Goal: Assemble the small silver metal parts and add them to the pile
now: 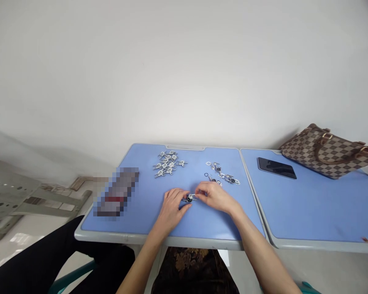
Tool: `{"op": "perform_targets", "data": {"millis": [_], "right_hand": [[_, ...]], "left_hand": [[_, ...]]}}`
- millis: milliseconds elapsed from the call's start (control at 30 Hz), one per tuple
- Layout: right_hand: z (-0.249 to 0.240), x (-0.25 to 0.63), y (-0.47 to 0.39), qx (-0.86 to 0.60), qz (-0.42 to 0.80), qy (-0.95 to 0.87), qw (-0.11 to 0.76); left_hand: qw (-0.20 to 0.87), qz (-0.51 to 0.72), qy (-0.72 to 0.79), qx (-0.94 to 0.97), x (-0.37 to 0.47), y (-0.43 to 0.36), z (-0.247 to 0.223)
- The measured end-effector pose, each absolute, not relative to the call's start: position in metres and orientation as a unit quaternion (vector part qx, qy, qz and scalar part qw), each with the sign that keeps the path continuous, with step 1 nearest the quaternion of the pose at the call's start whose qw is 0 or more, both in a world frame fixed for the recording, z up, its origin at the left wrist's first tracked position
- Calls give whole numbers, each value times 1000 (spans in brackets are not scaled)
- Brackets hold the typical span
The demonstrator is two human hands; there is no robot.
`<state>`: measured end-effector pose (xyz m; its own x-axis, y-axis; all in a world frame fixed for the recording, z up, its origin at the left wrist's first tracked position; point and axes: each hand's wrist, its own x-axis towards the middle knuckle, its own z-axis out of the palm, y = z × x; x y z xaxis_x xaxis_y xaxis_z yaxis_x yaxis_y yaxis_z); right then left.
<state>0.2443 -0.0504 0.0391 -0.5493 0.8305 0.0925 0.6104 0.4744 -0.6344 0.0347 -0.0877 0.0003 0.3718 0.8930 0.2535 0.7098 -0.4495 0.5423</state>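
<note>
A small black-and-silver metal piece [189, 199] lies on the blue, grey-edged counter [214, 224] just below the middle of the frame, between the two bare hands. The left hand [171, 206] rests low on the surface, its thumb and forefinger clamped about the piece from below and above, presumably because something so small would slide or turn if left loose. The right hand [215, 197] comes in from the right with its fingers drawn together in a pinch at the piece's right side, a grip that suits fine parts; whether a thin part sits between these fingertips is too small to tell. Just above the right hand, right of centre, lie scattered loose silver and black metal bits with dark rings [222, 174], which puts them within that hand's easy reach. Left of centre, higher up, a cluster of silver metal pieces with looped ends [168, 164] is gathered well apart from them, probably so the two groups do not mix. A flat black phone [277, 168] and a brown checkered handbag [334, 151] sit at the right of the frame on the adjoining blue counter [319, 212], seemingly placed there to leave the hands room.
</note>
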Motion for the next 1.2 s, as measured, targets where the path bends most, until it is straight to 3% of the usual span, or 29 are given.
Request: {"op": "perform_targets", "data": {"millis": [300, 533, 733, 1000, 1200], "right_hand": [[42, 232, -60, -437, 180, -876, 95], [45, 228, -66, -431, 170, -884, 67], [46, 231, -64, -433, 211, -872, 93], [55, 287, -42, -596, 221, -733, 242], [58, 316, -36, -673, 202, -681, 207]], "left_hand": [[174, 267, 498, 806, 35, -88, 1], [154, 266, 491, 815, 36, -89, 1], [146, 264, 495, 815, 37, -89, 3], [135, 268, 492, 817, 37, -88, 3], [127, 273, 484, 822, 36, -85, -1]]}}
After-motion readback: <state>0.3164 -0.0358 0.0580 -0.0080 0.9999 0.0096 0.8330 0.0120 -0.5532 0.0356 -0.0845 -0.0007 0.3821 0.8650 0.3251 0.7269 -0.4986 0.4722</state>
